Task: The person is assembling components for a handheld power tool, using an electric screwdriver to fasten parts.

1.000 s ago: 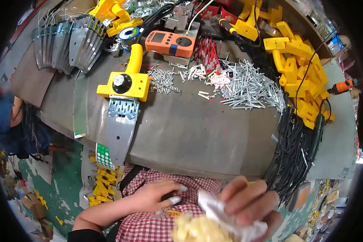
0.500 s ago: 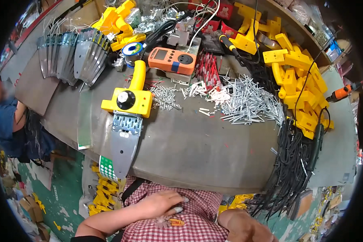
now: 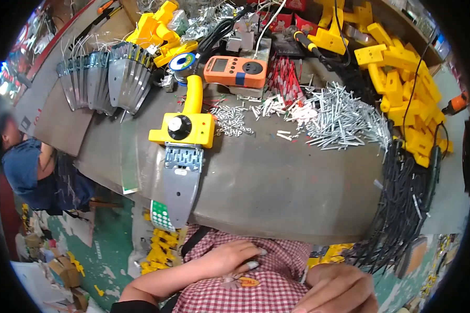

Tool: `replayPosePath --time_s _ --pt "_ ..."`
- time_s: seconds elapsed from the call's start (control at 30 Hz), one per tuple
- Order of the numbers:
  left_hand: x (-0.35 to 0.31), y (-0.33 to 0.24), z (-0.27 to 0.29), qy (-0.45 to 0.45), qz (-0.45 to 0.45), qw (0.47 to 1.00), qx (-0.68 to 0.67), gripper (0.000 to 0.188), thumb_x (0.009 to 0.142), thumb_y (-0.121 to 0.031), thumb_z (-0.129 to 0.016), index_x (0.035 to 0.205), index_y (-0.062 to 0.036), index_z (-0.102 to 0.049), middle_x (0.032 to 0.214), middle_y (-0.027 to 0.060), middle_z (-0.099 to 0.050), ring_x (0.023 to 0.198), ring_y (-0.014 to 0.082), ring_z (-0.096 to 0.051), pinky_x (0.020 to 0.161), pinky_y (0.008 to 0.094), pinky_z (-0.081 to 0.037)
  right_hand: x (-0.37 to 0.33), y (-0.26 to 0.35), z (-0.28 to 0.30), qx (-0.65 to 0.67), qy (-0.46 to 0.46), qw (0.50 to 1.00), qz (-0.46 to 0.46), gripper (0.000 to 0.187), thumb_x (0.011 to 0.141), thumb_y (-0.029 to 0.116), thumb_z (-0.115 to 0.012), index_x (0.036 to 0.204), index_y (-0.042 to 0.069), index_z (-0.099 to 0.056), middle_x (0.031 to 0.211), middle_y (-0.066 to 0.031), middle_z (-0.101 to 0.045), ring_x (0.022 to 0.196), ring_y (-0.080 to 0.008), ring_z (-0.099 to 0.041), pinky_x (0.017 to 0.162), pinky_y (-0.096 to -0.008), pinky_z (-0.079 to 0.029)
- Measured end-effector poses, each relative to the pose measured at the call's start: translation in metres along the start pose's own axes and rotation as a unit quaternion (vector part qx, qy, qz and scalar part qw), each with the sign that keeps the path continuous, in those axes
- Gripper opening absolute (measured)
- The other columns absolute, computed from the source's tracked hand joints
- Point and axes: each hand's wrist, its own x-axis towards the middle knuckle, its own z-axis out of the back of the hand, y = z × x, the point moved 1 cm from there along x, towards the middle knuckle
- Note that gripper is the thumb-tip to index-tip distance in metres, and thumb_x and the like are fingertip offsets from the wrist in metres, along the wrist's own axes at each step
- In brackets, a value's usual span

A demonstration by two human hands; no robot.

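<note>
My left hand lies flat on the red checked apron, its fingers stretched out and holding nothing. Pale coverings show on some of its fingertips. At the lower right my right hand is raised in front of the apron, fingers bent and pressed together. Its fingertips run toward the lower edge, so anything in them is hidden. Nearest on the table stands a yellow-handled tool with a black dial and a flat grey metal plate reaching past the table's front edge. Neither hand touches it.
An orange meter, a solder spool and a pile of screws stand farther back. Yellow housings and black cables crowd the right. Grey metal plates stand at the left, where another person sits.
The whole view has shifted, so the table and its things sit farther right. My right hand shows more of its bent fingers. My left hand stays resting on the apron.
</note>
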Motion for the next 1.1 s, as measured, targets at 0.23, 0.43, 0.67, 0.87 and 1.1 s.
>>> replayPosePath --time_s 0.23,0.43,0.67,0.87,1.1 --pt "0.003 -0.004 -0.001 0.000 0.006 1.000 -0.006 0.036 0.079 -0.015 -0.058 0.113 -0.0036 -0.050 0.099 0.0153 -0.054 0.095 0.0318 -0.052 0.085 0.0387 -0.043 0.002 -0.005 0.008 0.075 0.009 0.997 0.003 0.031 0.074 0.010 -0.068 0.101 0.003 -0.054 0.096 -0.0249 -0.061 0.073 -0.0246 -0.060 0.056 -0.0281 -0.049" --pt "0.001 -0.001 -0.001 0.012 0.013 1.000 0.003 0.039 0.077 -0.012 -0.059 0.113 -0.0027 -0.049 0.099 0.0164 -0.053 0.096 0.0331 -0.052 0.086 0.0391 -0.043 -0.020 0.002 -0.017 0.309 -0.168 0.923 -0.157 0.034 0.075 0.004 -0.064 0.107 -0.002 -0.053 0.109 -0.0304 -0.054 0.076 -0.0300 -0.061 0.060 -0.0311 -0.051" --pt "0.005 -0.002 0.000 0.017 0.022 1.000 -0.008 0.038 0.076 -0.011 -0.060 0.112 -0.0022 -0.049 0.098 0.0153 -0.054 0.095 0.0329 -0.052 0.084 0.0385 -0.044 0.007 -0.034 -0.009 0.049 -0.065 0.983 0.166 0.026 0.076 0.004 -0.063 0.100 0.002 -0.054 0.098 -0.0230 -0.057 0.077 -0.0301 -0.060 0.061 -0.0315 -0.052" --pt "0.007 0.004 0.002 0.020 0.027 0.999 -0.009 0.038 0.078 -0.016 -0.062 0.113 -0.0041 -0.051 0.101 0.0148 -0.055 0.096 0.0319 -0.053 0.085 0.0379 -0.044 0.006 -0.025 -0.007 0.023 -0.044 0.998 0.026 0.016 0.075 0.006 -0.063 0.085 0.005 -0.050 0.084 -0.0181 -0.057 0.074 -0.0284 -0.058 0.057 -0.0299 -0.052" --pt "0.004 0.001 -0.002 0.001 0.022 1.000 0.006 0.036 0.077 -0.012 -0.060 0.111 -0.0033 -0.052 0.099 0.0152 -0.055 0.093 0.0324 -0.054 0.082 0.0380 -0.045 0.030 -0.051 -0.071 -0.014 -0.459 0.850 0.259 0.015 0.074 0.006 -0.064 0.076 0.004 -0.049 0.074 -0.0154 -0.056 0.062 -0.0235 -0.054 0.050 -0.0268 -0.050"
